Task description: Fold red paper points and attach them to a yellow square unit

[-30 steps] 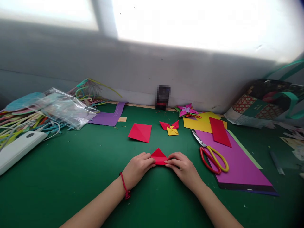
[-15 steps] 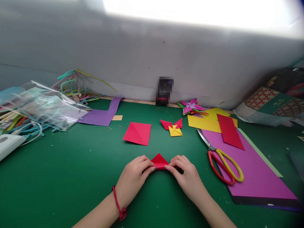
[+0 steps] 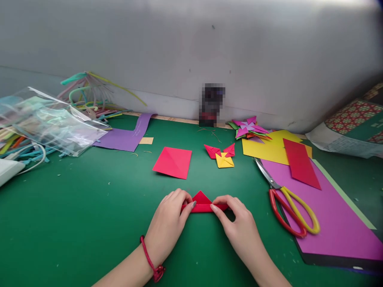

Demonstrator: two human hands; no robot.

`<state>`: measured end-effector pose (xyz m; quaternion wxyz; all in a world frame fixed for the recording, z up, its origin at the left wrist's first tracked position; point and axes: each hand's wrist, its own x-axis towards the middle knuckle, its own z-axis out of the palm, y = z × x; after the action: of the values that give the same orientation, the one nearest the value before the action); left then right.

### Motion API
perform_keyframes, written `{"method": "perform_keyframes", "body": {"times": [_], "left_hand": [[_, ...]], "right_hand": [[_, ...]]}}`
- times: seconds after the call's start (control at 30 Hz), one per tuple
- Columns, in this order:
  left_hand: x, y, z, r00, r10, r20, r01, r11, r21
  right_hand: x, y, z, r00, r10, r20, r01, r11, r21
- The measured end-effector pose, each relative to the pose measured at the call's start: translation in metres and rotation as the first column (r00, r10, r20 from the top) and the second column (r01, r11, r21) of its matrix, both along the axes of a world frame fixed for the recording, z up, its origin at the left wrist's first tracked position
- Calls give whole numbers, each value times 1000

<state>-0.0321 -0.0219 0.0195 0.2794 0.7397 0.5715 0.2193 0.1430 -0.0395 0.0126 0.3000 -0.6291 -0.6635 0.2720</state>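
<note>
A small piece of red paper (image 3: 202, 208) lies on the green tabletop, with a folded band along its near edge and a triangle point standing out on the far side. My left hand (image 3: 172, 213) pinches its left part between thumb and fingers. At the right part, my right hand (image 3: 236, 215) grips the band the same way. Fingers cover both ends of the paper. Beyond the hands lies a creased red paper square (image 3: 173, 162). To the right of that square sits a folded red and yellow paper piece (image 3: 224, 156).
Scissors (image 3: 279, 189) with red and yellow handles rest on purple paper (image 3: 335, 215) at right. Behind them are yellow paper (image 3: 263, 149), a red strip (image 3: 301, 163) and folded paper stars (image 3: 248, 127). A clear plastic bag (image 3: 60, 123) and purple paper (image 3: 118, 139) lie at left.
The near band of the red paper now looks straighter and more fully visible, as my fingers have shifted slightly along it. The camera view has tilted downward a little.
</note>
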Motion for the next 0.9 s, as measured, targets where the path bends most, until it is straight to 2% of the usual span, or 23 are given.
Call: {"method": "perform_keyframes", "body": {"times": [0.33,0.67,0.9], "left_hand": [[0,0,1,998,-54,-35,54,998,-8],[5,-5,6,991,-56,-124,56,998,-2],[5,-7,5,992,-33,-119,31,999,-20]], "right_hand": [[-5,-6,0,998,-28,60,27,1000,15],[-7,-4,-3,996,-21,92,19,1000,19],[-7,-5,-4,996,-28,86,27,1000,10]]}}
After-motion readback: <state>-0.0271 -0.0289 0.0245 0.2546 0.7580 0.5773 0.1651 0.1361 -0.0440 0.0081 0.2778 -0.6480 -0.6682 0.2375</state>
